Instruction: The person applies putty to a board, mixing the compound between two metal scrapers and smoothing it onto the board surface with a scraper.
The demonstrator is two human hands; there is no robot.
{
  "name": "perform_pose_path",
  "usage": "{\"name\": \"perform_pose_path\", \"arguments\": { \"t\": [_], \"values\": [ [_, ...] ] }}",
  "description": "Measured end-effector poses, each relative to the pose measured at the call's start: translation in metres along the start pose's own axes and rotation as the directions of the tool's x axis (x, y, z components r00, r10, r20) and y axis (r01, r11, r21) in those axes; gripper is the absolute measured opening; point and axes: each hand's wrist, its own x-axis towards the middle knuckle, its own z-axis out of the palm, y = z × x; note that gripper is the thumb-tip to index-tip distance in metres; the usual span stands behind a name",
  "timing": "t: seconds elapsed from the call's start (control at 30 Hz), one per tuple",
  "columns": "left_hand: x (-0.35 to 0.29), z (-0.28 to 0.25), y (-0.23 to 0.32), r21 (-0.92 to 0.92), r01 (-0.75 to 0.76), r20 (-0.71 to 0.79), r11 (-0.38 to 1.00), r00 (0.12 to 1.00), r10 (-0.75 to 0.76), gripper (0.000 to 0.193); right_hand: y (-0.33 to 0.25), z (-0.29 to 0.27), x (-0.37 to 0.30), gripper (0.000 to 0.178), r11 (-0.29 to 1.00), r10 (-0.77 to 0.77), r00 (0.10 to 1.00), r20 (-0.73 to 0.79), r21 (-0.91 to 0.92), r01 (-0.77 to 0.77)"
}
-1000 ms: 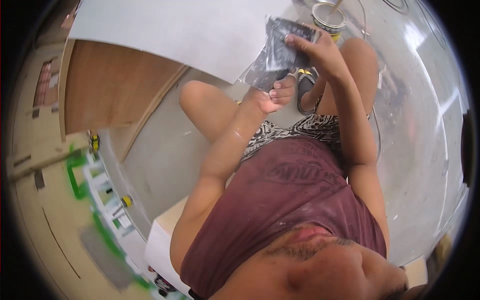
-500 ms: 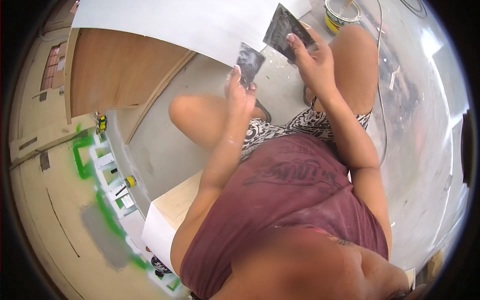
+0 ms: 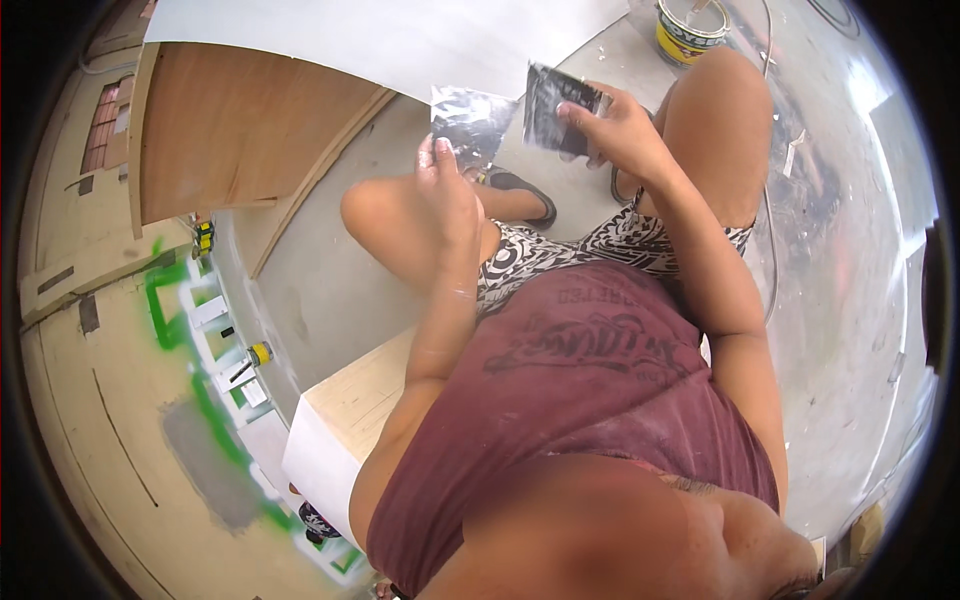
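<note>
My left hand (image 3: 448,200) is closed on the lower edge of a thin, flat putty spreader (image 3: 468,120), its dark, shiny face smeared with white paste. To its right, my right hand (image 3: 618,132) pinches a second dark spreader (image 3: 545,115), thumb on the near face and fingers behind. White streaks cover that blade too. The two blades are close together, with a narrow gap between them, above the floor in front of my knees. White residue marks my left fingertips.
Beyond my hands lies a large white panel (image 3: 340,45) with a brown wooden side (image 3: 225,130). A yellow-and-black bucket (image 3: 690,35) stands at the far right, near a cable (image 3: 771,235). At left are a yellow-topped can (image 3: 260,354) and white pieces edged with green paint (image 3: 165,300).
My left hand has moved left and turned its spreader, showing more of its face. My right hand has come lower and nearer, bringing its spreader down.
</note>
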Motion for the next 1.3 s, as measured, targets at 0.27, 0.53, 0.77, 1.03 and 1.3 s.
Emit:
{"name": "perform_pose_path", "arguments": {
  "t": [0.27, 0.53, 0.77, 1.03, 1.3],
  "values": [
    [-0.027, -0.02, -0.015, 0.527, -0.172, 0.447, 0.832, 0.889, -0.099, 0.039, 0.011, -0.006, 0.01, 0.039, 0.994, -0.009, 0.996, -0.089, 0.107, 0.018],
    [0.005, -0.008, -0.007, 0.101, 0.086, 0.224, 0.991, 0.969, -0.107, 0.027, 0.017, 0.013, 0.0, 0.038, 0.979, -0.133, 0.991, 0.017, -0.155, 0.134],
    [0.013, -0.015, -0.013, 0.046, 0.074, 0.262, 0.996, 0.961, -0.084, 0.027, 0.007, 0.019, -0.003, 0.039, 0.905, 0.042, 0.99, 0.132, -0.425, 0.018],
    [0.018, -0.014, -0.013, 0.089, 0.02, 0.209, 0.996, 0.977, -0.038, 0.025, 0.027, 0.023, 0.008, 0.042, 0.966, 0.085, 0.995, 0.058, -0.25, -0.068],
    [0.018, -0.018, -0.019, -0.059, 0.098, 0.145, 0.993, 0.985, -0.089, 0.019, 0.02, 0.015, 0.018, 0.036, 0.984, -0.169, 0.963, -0.212, -0.085, 0.154]
  ]
}}
